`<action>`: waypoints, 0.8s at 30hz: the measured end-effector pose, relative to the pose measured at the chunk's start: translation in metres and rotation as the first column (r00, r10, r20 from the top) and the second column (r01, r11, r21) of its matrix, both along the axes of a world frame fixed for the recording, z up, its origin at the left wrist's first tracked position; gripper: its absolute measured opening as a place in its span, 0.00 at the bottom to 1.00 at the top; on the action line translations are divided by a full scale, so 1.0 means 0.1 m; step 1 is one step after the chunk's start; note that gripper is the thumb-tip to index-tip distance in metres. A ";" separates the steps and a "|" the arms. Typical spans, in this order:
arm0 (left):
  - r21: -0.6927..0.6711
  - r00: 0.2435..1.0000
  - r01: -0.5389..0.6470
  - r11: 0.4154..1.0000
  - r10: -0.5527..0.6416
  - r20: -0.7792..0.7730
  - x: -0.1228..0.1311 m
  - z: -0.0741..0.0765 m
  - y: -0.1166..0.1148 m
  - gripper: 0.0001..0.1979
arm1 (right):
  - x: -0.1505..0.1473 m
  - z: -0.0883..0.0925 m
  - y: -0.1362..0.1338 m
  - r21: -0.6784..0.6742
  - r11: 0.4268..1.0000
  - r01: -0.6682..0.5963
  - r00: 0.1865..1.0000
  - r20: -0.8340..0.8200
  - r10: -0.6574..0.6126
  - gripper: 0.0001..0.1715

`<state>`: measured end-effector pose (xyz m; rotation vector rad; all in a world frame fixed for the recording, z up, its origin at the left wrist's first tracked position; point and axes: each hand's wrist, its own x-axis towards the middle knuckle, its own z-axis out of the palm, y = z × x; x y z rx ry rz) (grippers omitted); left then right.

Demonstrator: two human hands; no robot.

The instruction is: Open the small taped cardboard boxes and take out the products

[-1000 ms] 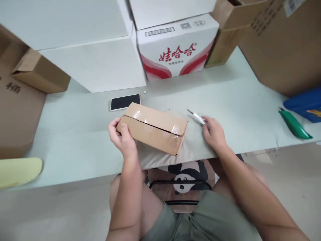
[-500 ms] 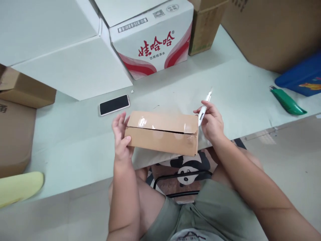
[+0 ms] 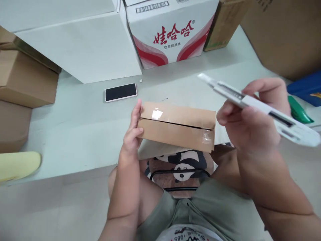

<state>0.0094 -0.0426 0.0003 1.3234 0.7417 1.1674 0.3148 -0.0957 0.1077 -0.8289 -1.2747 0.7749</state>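
A small brown cardboard box (image 3: 175, 139) sits at the table's front edge, tilted toward me. Clear tape shows on it, and a dark slit runs along its seam. My left hand (image 3: 134, 132) grips its left end, thumb on the near face and fingers round the side. Raised close to the camera on the right, my right hand (image 3: 255, 117) is closed round a white utility knife (image 3: 260, 107). The blade extends toward the upper left, above the table and apart from the box.
A black-screened phone (image 3: 121, 92) lies behind the box on the pale table (image 3: 75, 134). White cartons (image 3: 87, 47), a red-and-white water carton (image 3: 173, 40) and brown boxes (image 3: 32, 77) stand around. A green-handled tool (image 3: 299, 110) lies right; a yellow rounded object (image 3: 20, 165) is left.
My right hand has lifted the utility knife away from the box's right end, up and toward the camera. My left hand keeps hold of the box; the view has shifted somewhat.
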 end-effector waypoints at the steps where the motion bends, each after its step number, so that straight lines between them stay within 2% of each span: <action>1: -0.018 1.000 0.024 1.000 -0.024 -0.019 0.01 0.02 -0.04 0.42 | -0.07 0.07 -0.06 -0.004 0.999 -0.034 0.998 0.053 0.034 0.09; 3: -0.058 0.994 0.090 0.994 -0.093 -0.051 0.06 0.07 -0.12 0.43 | -0.17 0.15 -0.12 -0.002 0.995 -0.096 0.977 0.190 0.095 0.08; 5: -0.083 0.989 0.132 0.988 -0.137 -0.054 0.12 0.11 -0.19 0.40 | -0.20 0.15 -0.13 0.023 0.983 -0.184 0.918 0.362 0.163 0.11; 8: -0.115 0.994 0.104 0.988 -0.108 -0.023 0.22 0.16 -0.23 0.27 | -0.18 0.12 -0.06 0.028 0.944 -0.328 0.805 0.532 0.263 0.12; 11: -0.144 0.998 0.052 0.988 -0.055 -0.019 0.29 0.17 -0.22 0.19 | -0.17 0.13 -0.02 -0.016 0.925 -0.381 0.746 0.586 0.317 0.09; 16: -0.154 0.997 0.057 0.986 -0.047 0.064 0.32 0.17 -0.22 0.29 | -0.22 0.16 -0.07 -0.099 0.958 -0.268 0.709 0.653 0.266 0.09; 24: -0.153 0.998 0.033 0.988 -0.024 0.060 0.32 0.16 -0.21 0.33 | -0.23 0.10 -0.07 -0.033 0.955 -0.295 0.695 0.678 0.238 0.13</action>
